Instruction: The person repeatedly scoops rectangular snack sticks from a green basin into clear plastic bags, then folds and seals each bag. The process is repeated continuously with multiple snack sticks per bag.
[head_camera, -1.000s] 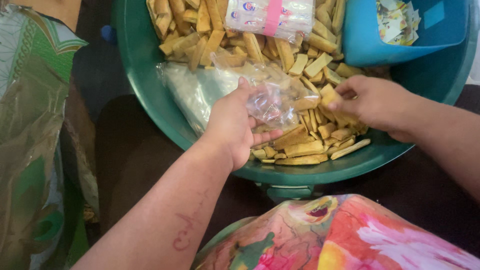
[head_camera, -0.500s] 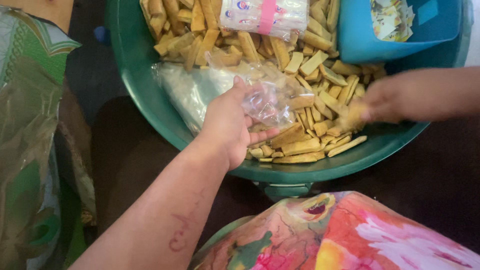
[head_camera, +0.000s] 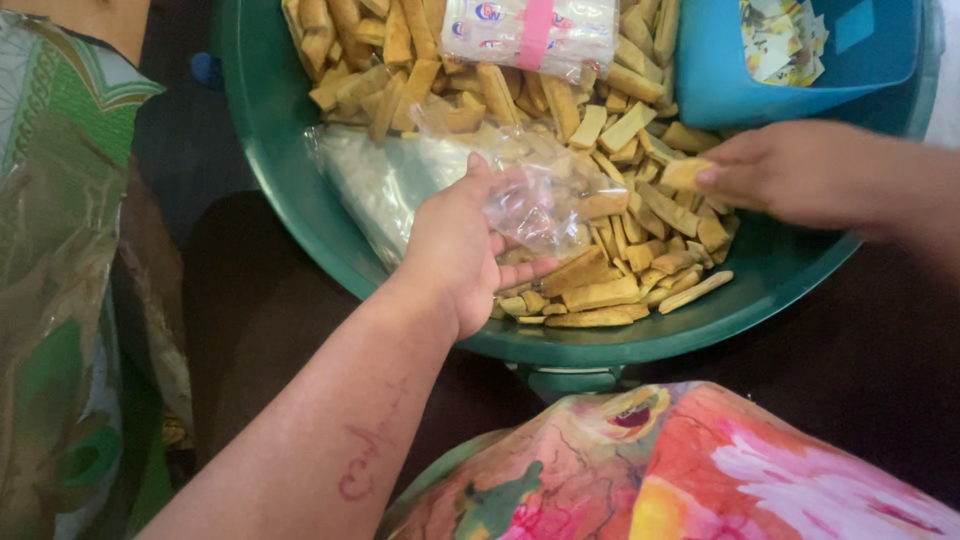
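**A:** Starting nearest: what's closest to the camera?

**B:** A lap in bright floral cloth (head_camera: 700, 470), then the left forearm reaching out over it. The left hand (head_camera: 462, 250) holds a small clear plastic bag (head_camera: 535, 205) just above the near part of the green basin (head_camera: 290, 200). Its fingers are clamped on the bag's edge, keeping it up over the snacks.

**A:** Has anything gone into it?

**B:** Hard to say. The film is crumpled and see-through, and I can't tell pieces inside it from those lying behind. By my judgement the filling is at an early stage, with most of it left to do.

**A:** And the right hand?

**B:** The right hand (head_camera: 800, 175) is a little further out, over the basin's right side. Its fingers are closed on one pale yellow fried stick (head_camera: 685, 172), well apart from the bag.

**A:** How do the sticks look?

**B:** Flat, golden, dry-looking strips, heaped loosely as a pile of fried sticks (head_camera: 600, 150) across the basin, with a stack of empty clear bags (head_camera: 375, 180) lying on the left.

**A:** Beyond that?

**B:** A wrapped white packet with a pink band (head_camera: 530, 30) lies on the heap at the far side, and a blue tub (head_camera: 800, 70) with small paper slips (head_camera: 780, 35) sits at the far right.
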